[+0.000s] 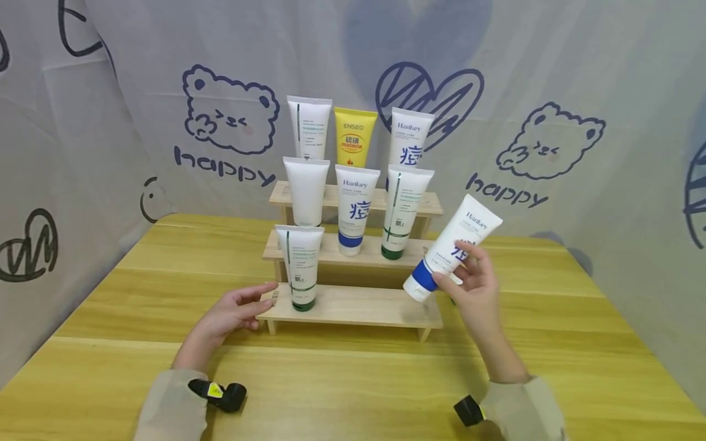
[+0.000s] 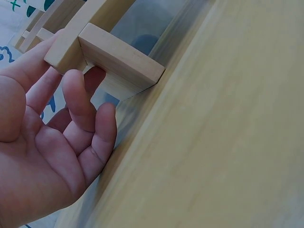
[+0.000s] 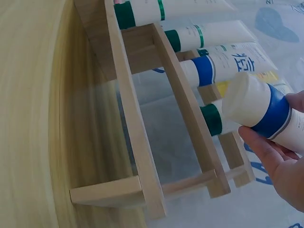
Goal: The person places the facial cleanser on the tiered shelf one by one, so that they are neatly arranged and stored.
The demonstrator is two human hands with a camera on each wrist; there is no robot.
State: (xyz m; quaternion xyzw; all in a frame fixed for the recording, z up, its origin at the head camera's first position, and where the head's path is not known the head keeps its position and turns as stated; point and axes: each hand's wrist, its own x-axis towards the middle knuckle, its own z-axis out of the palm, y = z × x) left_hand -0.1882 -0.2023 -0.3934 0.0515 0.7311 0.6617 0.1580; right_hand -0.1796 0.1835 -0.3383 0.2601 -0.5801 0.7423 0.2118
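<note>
My right hand (image 1: 477,285) holds a white squeeze tube (image 1: 469,223) with a blue band, thumb and fingers around its lower half. It is tilted, cap (image 3: 244,97) down to the left, over the right end of the lowest step of a wooden stepped display stand (image 1: 358,304). My left hand (image 1: 237,309) grips the left end of that step; in the left wrist view its fingers (image 2: 78,97) curl by the step's end (image 2: 71,52). A white tube with a green cap (image 1: 300,266) stands upright on the lowest step, near the left hand.
The middle step carries a plain white tube (image 1: 307,190), a blue-banded tube (image 1: 355,211) and a green-capped tube (image 1: 407,211). Behind stand a white tube (image 1: 310,125), a yellow tube (image 1: 355,135) and another blue-lettered tube (image 1: 410,131). A printed curtain (image 1: 331,49) hangs behind the wooden table (image 1: 342,386).
</note>
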